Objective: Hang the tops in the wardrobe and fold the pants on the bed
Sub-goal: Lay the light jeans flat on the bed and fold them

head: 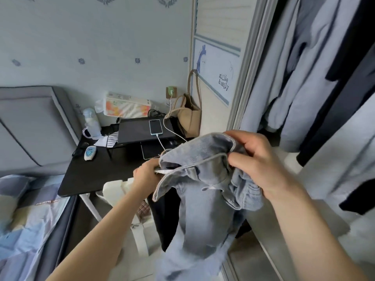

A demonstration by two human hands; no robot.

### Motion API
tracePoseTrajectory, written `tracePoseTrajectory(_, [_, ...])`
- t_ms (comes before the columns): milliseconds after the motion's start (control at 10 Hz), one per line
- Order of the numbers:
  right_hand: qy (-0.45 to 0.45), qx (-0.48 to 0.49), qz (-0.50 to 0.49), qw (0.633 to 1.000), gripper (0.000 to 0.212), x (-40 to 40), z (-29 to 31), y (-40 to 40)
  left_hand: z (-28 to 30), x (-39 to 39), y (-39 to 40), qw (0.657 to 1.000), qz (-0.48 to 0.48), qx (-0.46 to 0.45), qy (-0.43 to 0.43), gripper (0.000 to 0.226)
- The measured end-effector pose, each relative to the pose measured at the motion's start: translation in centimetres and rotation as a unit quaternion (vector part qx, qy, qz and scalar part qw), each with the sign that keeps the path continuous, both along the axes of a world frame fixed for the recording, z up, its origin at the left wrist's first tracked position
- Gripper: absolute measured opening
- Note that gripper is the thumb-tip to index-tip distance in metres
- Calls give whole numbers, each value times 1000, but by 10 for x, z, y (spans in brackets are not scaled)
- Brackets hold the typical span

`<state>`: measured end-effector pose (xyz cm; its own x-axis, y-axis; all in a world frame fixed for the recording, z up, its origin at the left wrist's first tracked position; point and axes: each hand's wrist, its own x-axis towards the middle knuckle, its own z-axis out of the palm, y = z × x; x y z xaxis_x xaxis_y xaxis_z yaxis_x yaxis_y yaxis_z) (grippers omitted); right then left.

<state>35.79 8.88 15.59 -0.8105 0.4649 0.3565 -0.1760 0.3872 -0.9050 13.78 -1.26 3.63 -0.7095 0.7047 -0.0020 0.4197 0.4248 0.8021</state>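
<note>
Both hands hold a light blue denim garment [203, 191] up in front of the open wardrobe [324, 78]: the right hand [257, 163] pinches its bunched collar edge between thumb and fingers, and the left hand [147, 175] closes on the fabric at the opposite side, beside a white label. Below the two grips the rest of the denim hangs loose toward the floor. Beyond the left hand stands a black desk [97, 171] with a phone [155, 127] on charge, and further left of that grip lies the bed [24, 230], while clothes hang just right of the right hand.
</note>
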Motion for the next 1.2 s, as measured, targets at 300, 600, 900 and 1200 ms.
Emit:
tracePoseTrajectory(300, [28, -71, -57, 995, 31, -17, -5, -8, 48, -27, -105, 965, 146, 213, 52, 22])
tracePoseTrajectory(600, [-49, -45, 54, 996, 29, -148, -34, -99, 45, -47, -310, 916, 354, 111, 152, 48])
tracePoseTrajectory(900, [-40, 398, 112, 910, 21, -291, -43, -228, 40, -40, -511, 892, 424, -101, 121, 29])
tracePoseTrajectory(1200, [-34, 541, 435, 719, 57, -415, -77, -347, 4, -58, -652, 872, 246, -403, 128, 92])
